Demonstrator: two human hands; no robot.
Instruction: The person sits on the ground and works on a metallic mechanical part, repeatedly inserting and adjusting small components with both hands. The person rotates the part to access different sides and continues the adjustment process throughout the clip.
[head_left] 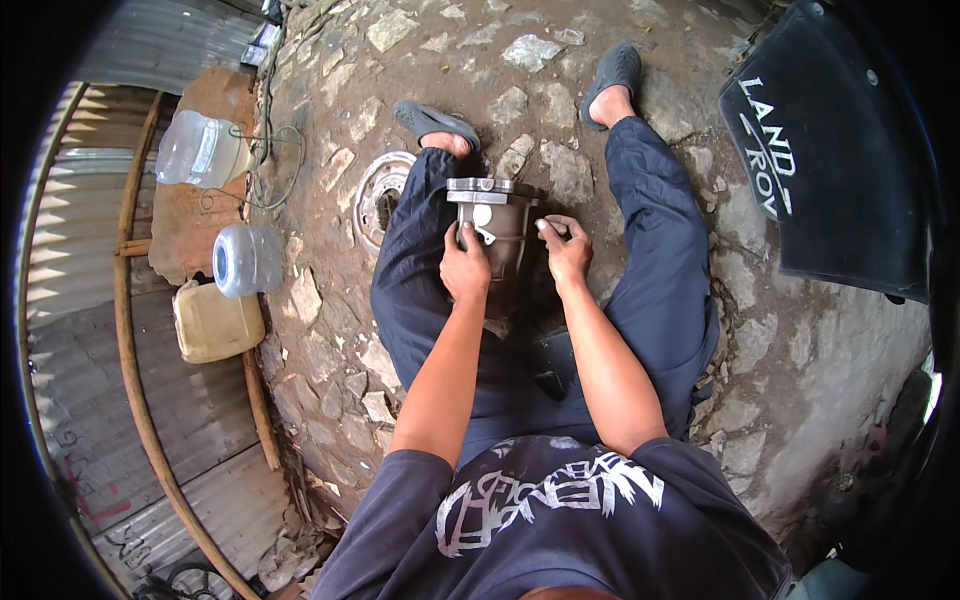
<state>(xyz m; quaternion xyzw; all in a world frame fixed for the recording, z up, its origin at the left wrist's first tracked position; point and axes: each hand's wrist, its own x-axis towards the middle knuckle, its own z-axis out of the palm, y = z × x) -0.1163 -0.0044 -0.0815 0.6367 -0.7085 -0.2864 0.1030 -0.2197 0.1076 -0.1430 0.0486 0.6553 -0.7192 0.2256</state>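
Between my legs stands a dull metal cylindrical housing (508,215) with a bright flanged rim (490,187) at its far end. A white patch (482,216) shows on its left side. My left hand (466,266) wraps against the near left side of the housing, thumb up and fingers partly hidden. Just off the housing's right side is my right hand (568,248), its thumb and fingers drawn together in a pinch. Whatever lies in that pinch is too small to make out. The lower part of the housing falls in dark shadow.
A pale wheel rim (368,205) lies on the stony ground beside my left leg. At left are a large clear water bottle (200,150), a bluish one (247,260) and a yellowish jerrycan (218,322) near a corrugated metal wall (75,330). A black mud flap (850,160) stands at right.
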